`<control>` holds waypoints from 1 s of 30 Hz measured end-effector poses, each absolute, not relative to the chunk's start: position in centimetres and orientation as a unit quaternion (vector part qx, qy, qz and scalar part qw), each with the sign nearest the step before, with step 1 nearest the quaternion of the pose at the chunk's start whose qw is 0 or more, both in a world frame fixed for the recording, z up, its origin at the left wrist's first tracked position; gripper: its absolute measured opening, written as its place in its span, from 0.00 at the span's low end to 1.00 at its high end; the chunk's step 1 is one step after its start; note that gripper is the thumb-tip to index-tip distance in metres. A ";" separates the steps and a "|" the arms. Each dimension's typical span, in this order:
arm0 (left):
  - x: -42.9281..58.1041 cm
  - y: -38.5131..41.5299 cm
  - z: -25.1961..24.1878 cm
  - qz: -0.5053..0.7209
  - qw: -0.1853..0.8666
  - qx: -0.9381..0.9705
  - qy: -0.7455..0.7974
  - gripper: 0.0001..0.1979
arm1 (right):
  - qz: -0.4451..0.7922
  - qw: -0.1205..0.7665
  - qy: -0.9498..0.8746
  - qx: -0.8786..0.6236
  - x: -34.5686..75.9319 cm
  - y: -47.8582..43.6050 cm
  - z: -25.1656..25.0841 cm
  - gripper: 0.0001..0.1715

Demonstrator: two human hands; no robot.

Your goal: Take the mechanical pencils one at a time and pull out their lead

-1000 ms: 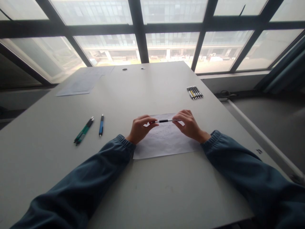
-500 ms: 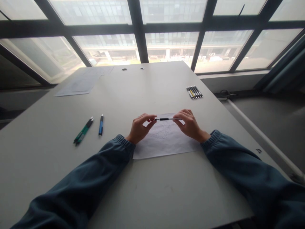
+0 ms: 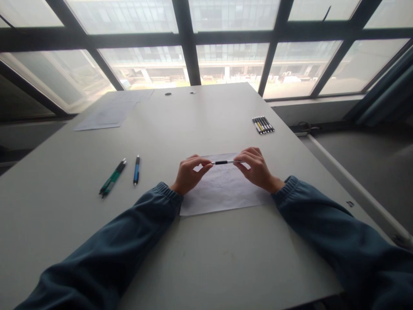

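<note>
A pen [image 3: 221, 162] with a dark grip and a pale barrel lies level between my two hands, above a sheet of paper [image 3: 222, 193] with faint marks. My left hand [image 3: 192, 172] pinches its tip end between thumb and fingers. At the other end, my right hand [image 3: 254, 167] is closed on the pale barrel, hiding that part of it. Whether the left fingers hold a separate small piece at the tip is too small to tell.
Green pens [image 3: 112, 177] and a blue pen [image 3: 137, 170] lie to the left on the white table [image 3: 206, 258]. Several pens in a row [image 3: 263, 125] rest at the right. More paper sheets [image 3: 103, 114] lie at the far left, before the windows.
My left fingertips have come closer together at the pen's tip. The pen has shifted very slightly left and down; the right hand keeps its grip.
</note>
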State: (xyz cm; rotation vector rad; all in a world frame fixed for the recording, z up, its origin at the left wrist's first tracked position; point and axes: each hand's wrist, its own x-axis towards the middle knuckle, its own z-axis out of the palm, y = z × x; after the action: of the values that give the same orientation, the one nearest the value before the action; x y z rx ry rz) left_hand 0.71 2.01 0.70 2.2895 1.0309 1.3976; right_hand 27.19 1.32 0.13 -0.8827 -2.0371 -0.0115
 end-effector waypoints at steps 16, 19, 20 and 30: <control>0.7 1.9 0.9 0.483 0.152 0.787 0.353 0.12 | -0.009 0.431 -0.840 -0.330 27.4 1.1 0.3 0.03; 0.8 1.9 0.9 0.490 0.146 0.783 0.354 0.11 | -0.002 0.424 -0.842 -0.333 27.4 1.2 0.3 0.04; 0.8 1.9 0.8 0.492 0.145 0.783 0.352 0.11 | 0.000 0.420 -0.843 -0.336 27.4 1.2 0.2 0.05; 0.8 1.9 0.9 0.487 0.140 0.795 0.334 0.08 | -0.003 0.415 -0.848 -0.330 27.3 1.1 0.4 0.06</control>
State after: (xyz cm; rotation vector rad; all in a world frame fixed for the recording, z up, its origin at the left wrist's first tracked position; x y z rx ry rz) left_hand 0.81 1.86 0.87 2.2963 0.9659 1.4056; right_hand 27.34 1.08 0.42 -0.8284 -2.1304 -0.0077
